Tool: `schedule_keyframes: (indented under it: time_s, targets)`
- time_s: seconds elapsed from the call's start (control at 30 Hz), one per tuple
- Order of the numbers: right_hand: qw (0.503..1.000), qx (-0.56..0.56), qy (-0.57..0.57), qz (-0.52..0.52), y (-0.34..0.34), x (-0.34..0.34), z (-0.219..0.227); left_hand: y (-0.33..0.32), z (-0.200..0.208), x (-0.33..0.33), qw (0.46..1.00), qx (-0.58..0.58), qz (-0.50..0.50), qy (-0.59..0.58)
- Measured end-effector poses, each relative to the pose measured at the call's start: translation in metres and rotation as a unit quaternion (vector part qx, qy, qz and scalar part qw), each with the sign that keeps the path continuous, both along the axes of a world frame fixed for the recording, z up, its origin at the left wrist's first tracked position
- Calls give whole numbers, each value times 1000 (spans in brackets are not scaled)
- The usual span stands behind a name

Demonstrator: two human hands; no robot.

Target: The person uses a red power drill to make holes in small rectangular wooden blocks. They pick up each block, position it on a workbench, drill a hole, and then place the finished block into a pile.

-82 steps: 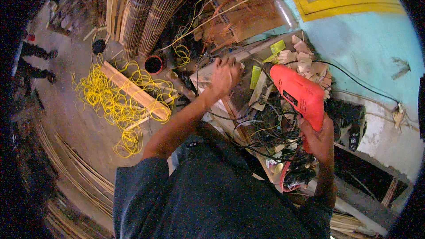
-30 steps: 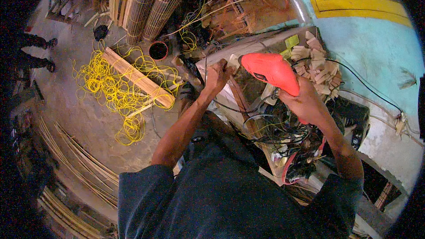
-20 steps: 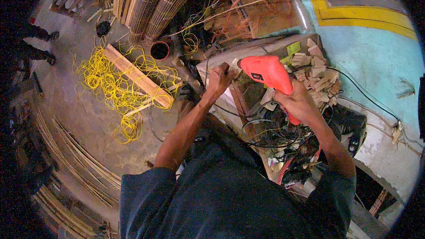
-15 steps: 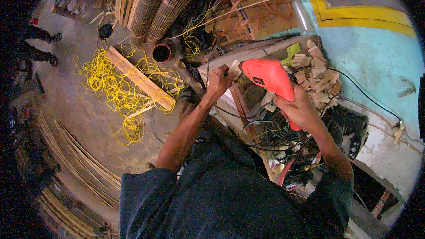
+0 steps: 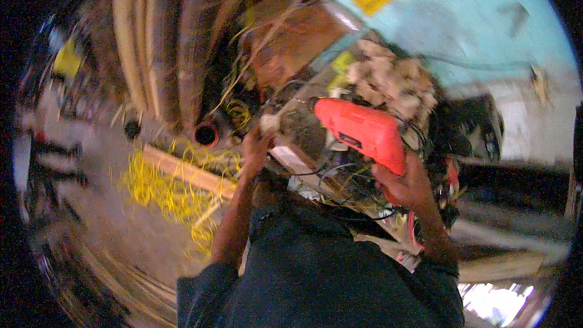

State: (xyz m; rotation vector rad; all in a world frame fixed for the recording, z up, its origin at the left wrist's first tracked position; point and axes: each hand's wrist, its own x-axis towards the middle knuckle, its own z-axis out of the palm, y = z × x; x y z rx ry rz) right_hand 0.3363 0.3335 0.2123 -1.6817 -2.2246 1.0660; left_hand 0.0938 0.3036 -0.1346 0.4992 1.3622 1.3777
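Note:
My right hand (image 5: 404,183) is wrapped round the handle of an orange-red power drill (image 5: 364,129), its nose pointing left. Between the fingers of my left hand (image 5: 256,150) is a small pale wooden block (image 5: 270,123), blurred by motion. A gap separates the drill's nose from the block. Beyond the drill lies a heap of similar small wooden pieces (image 5: 392,79). Dark cables and clutter spread below the drill.
Tangled yellow cord (image 5: 161,191) lies on the floor at left, around a wooden plank (image 5: 182,169). A dark round container (image 5: 207,134) with a red rim stands near tall rolled slat bundles (image 5: 194,42). A turquoise surface (image 5: 461,30) is at the far right.
The view has swung and blurred. The drill's nose, earlier right at the block in my left hand, is now apart from it. Both hands keep their hold.

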Motion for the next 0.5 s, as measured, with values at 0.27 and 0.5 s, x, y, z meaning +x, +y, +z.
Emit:
schedule_keyframes:
  time_s: [0.27,0.5]
  targets:
    - [925,88,197,-313,-108,112,-38,-74,25,-3,979,-65,-153,115]
    - [687,149,358,-615,-219,199,-75,-9,155,117,786,179,-398,438]
